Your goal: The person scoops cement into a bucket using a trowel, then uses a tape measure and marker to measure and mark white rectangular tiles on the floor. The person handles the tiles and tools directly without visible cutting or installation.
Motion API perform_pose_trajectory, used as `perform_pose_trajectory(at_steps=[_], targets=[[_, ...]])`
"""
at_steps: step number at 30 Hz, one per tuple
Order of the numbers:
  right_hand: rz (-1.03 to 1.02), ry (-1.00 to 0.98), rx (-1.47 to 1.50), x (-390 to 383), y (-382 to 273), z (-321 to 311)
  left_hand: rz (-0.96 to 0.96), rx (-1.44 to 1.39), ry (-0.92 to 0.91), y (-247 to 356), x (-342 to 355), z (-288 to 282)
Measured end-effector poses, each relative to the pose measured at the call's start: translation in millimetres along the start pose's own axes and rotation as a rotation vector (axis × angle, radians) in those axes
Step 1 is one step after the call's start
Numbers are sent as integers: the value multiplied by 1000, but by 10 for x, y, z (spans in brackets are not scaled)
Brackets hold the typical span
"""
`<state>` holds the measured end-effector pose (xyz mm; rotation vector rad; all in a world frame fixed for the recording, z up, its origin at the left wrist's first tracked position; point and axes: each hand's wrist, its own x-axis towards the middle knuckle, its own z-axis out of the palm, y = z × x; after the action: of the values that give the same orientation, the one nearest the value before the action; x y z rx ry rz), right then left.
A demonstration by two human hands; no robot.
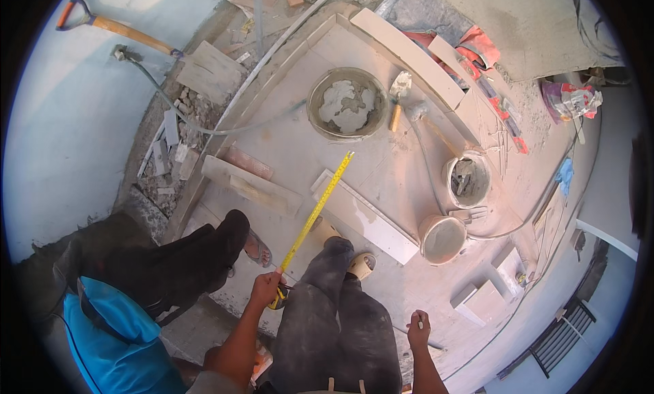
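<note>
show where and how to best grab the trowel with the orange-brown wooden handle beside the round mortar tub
Probably by the slim wooden handle, coming from the near side and closing across it: its free end points this way, while the smeared blade lies beyond.

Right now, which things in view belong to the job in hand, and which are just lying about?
In use, judging by the hands:
tape measure in the left hand
small pale object in the right hand, too small to identify
possibly the pale slab, which the tape crosses in view

Apparently lying about:
round tub
wooden-handled trowel
tool with a D-handle
rubble
</note>
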<state>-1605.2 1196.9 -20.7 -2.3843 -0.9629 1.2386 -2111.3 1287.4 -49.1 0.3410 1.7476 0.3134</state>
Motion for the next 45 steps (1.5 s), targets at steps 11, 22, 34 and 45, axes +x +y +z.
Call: perform_pose_trajectory(at_steps=[11, 22, 34, 45], targets=[[218, -30, -355, -575, 1586, -277, 48, 444, 32, -212, 69, 56], [328, -98, -150, -554, 2404, 357, 261, 973, -97, -425, 402, 163], [422, -137, 75, 629, 1561, 1266, 587, 1219, -377, -344, 1564, 381], [324, 44, -49, 2180, 2286, 1384, 528, 1436, -466, 313, 2771, 1320]])
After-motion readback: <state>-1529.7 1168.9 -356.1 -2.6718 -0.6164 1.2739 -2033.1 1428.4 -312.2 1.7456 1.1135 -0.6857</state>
